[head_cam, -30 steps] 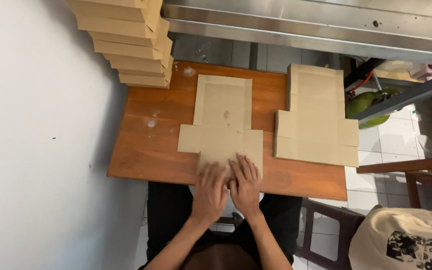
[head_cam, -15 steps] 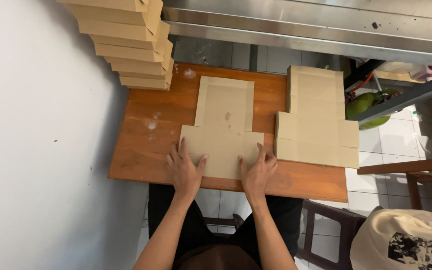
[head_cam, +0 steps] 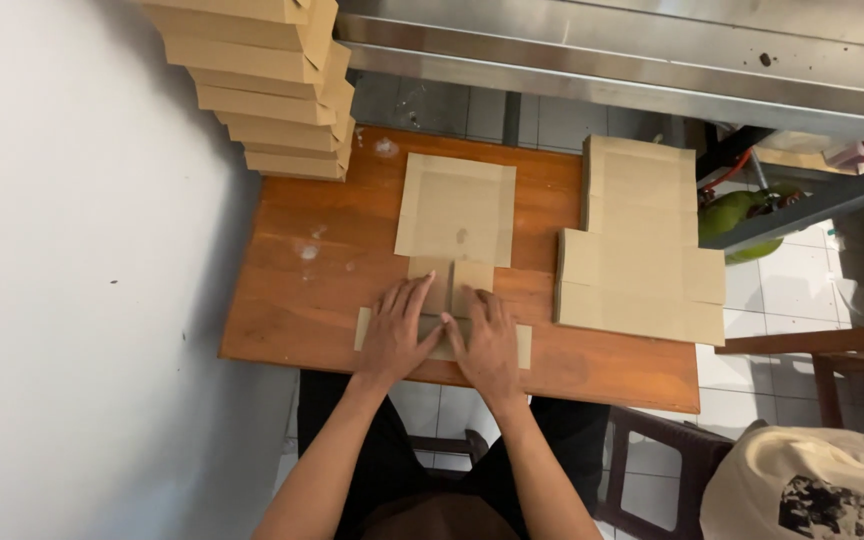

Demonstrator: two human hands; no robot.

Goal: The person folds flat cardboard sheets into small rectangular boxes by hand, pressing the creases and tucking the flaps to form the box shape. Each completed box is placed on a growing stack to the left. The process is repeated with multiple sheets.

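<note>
A single flat brown cardboard blank (head_cam: 455,225) is laid on the wooden table (head_cam: 302,300), its long axis running twelve to six. Its six-o'clock flaps are pressed flat under the left hand (head_cam: 398,333) and right hand (head_cam: 487,345), fingers spread, nothing clasped. A stack of blanks (head_cam: 642,245) lies at three o'clock.

A reddish-brown wooden table (head_cam: 312,300) with pale smudges stands against a grey wall. On it lie a flat brown cardboard box blank (head_cam: 457,215) at the middle, a pile of unfolded brown cardboard blanks (head_cam: 637,245) at its right side, and a leaning stack of folded brown cardboard boxes (head_cam: 272,90) at the far left corner.
</note>
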